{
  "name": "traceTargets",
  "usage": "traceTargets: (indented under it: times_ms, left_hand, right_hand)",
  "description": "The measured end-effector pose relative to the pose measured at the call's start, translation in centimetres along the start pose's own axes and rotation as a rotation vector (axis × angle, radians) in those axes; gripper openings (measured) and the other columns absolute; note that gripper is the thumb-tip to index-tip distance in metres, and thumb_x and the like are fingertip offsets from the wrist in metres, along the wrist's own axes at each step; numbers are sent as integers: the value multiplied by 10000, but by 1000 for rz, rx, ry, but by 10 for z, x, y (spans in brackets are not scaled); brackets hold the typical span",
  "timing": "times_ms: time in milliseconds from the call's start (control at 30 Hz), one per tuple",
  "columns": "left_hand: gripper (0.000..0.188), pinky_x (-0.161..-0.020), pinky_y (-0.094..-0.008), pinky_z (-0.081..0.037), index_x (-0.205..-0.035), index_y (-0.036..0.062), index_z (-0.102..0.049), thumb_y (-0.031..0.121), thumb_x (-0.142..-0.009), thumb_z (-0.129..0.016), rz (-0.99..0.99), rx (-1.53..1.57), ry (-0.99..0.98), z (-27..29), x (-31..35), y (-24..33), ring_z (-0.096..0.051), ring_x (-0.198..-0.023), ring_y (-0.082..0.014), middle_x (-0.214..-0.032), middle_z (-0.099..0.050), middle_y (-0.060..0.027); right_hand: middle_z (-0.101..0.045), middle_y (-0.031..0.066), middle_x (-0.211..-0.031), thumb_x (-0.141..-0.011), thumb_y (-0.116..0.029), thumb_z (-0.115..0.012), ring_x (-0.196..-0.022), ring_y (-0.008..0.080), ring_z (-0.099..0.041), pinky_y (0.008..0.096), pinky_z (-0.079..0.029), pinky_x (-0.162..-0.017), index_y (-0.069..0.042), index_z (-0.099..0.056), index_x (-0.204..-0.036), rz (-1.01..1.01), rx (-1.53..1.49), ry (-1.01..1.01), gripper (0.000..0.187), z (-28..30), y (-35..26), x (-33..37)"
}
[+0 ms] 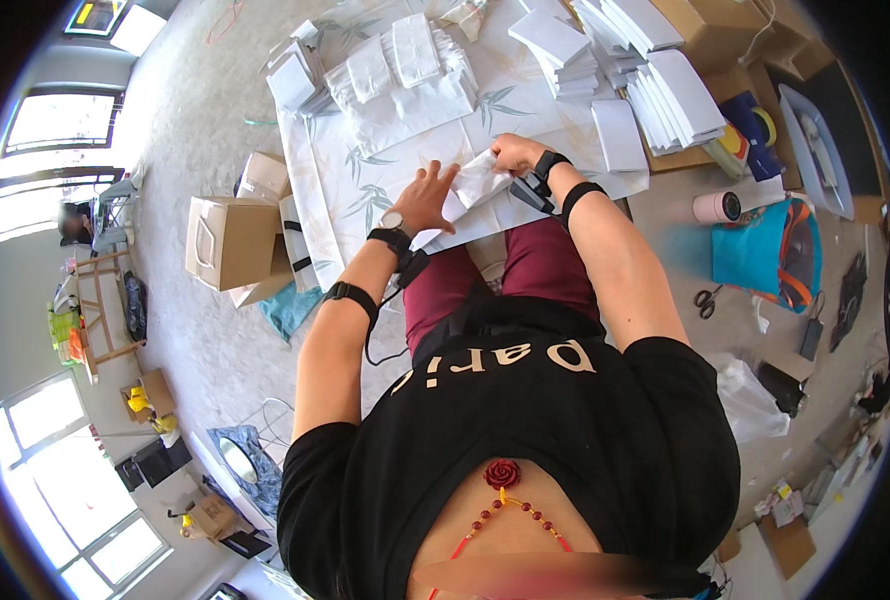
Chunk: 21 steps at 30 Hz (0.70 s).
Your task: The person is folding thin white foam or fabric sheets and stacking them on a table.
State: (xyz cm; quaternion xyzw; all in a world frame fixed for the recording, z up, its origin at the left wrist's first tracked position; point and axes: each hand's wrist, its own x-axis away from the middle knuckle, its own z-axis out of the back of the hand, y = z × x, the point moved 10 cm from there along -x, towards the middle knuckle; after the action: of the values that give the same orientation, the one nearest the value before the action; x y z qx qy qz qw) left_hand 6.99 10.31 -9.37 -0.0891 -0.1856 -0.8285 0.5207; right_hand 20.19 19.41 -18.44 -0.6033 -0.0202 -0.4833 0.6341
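A white, soft folded piece [480, 180] lies at the near edge of the table, in front of my lap; whether it is cloth or thin plastic I cannot tell. My right hand [518, 155] is closed on its far right corner, fingers curled. My left hand [426, 200] rests at its left side with fingers spread, touching or just beside it. Beneath it and partly covered by my left hand is another flat white piece. Farther off lies a layered pile of similar white folded pieces [400, 115], with smaller bundles on top.
The table wears a leaf-patterned cover [365, 195]. Stacks of flat white boxes [673, 100] stand far right, one single flat box [618, 135] nearer, more white packets [295, 80] far left. Cardboard boxes [227, 240] stand left. A pink tumbler [716, 207], blue bag [750, 250] and scissors [705, 302] are right.
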Motion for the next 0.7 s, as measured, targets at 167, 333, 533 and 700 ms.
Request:
traceTargets:
  times_ms: [167, 333, 533, 700]
  left_hand:
    - [1365, -956, -535, -523, -1618, 135, -213, 305, -509, -990, 104, 125, 180, -4, 19, -8, -536, -1238, -420, -1322, -537, -193]
    - [1317, -992, -536, -483, -1634, 140, -190, 234, -553, -937, 133, 262, 310, -5, 28, -9, -527, -1238, -420, -1329, -562, -177]
    - [1260, -1079, -527, -440, -1619, 120, -209, 214, -591, -931, 138, 319, 304, -4, 33, -7, -513, -1250, -434, -1381, -541, -198]
    - [1068, -1092, -517, -421, -1526, 118, -336, 189, -624, -903, 95, 337, 348, 5, 36, 7, -480, -1285, -434, -1368, -530, -187]
  right_hand:
    - [-572, 36, -670, -792, -16, -698, -553, 149, -537, 309, -421, -475, -10, -660, -857, 14, 28, 6, 75, 3, 9, -7]
    - [-627, 69, -721, -770, -36, -697, -602, 185, -600, 337, -492, -548, 8, -687, -902, 11, 124, 29, 139, 1, -1, -4]
    - [-709, 99, -807, -758, -80, -701, -670, 210, -675, 360, -566, -630, 3, -737, -980, -2, 83, -21, 239, -24, -18, 5]
    - [-693, 93, -781, -753, -75, -694, -642, 206, -652, 354, -555, -614, -8, -738, -972, -19, 24, 12, 233, -12, 2, -3]
